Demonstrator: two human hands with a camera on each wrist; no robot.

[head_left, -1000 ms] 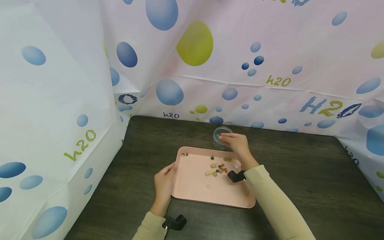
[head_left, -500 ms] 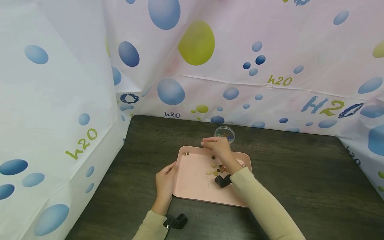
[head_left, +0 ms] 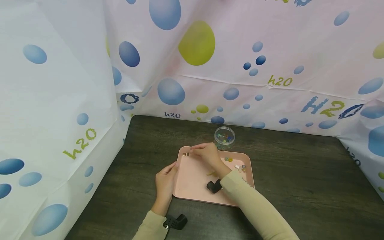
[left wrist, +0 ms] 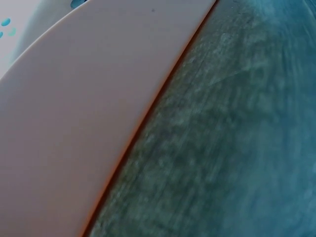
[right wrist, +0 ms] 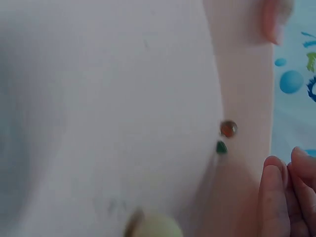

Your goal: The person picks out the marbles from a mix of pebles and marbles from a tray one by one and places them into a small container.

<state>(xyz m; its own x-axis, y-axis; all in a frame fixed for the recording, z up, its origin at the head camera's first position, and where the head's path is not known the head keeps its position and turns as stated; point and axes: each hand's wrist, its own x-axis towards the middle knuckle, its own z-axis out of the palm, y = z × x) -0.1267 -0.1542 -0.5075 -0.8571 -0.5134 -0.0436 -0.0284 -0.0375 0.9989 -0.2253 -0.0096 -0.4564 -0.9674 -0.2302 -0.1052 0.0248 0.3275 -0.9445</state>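
In the head view a pink tray (head_left: 192, 186) lies on the dark table. My left hand (head_left: 165, 181) grips its left edge between thumb and fingers; the left wrist view shows only tray and table. Over the tray's far side is my right hand (head_left: 209, 155), its fingers extended and close together. Nothing shows between the thumb and fingers (right wrist: 276, 197) in the right wrist view. Left of these fingertips, a brown pebble (head_left: 184, 154) and a small dark green pebble (right wrist: 221, 147) lie in the tray's far left corner. My right forearm hides part of the other pebbles.
A round clear jar (head_left: 224, 136) holding colourful beads or stones stands just behind the tray. White pebbles (head_left: 237, 166) and an amber pebble (head_left: 230, 160) lie at the tray's right. A patterned sheet (head_left: 198, 83) hangs behind the table.
My right hand has moved left from above the jar, along the tray's far edge, to near the corner pebbles. The left hand keeps its grip on the tray.
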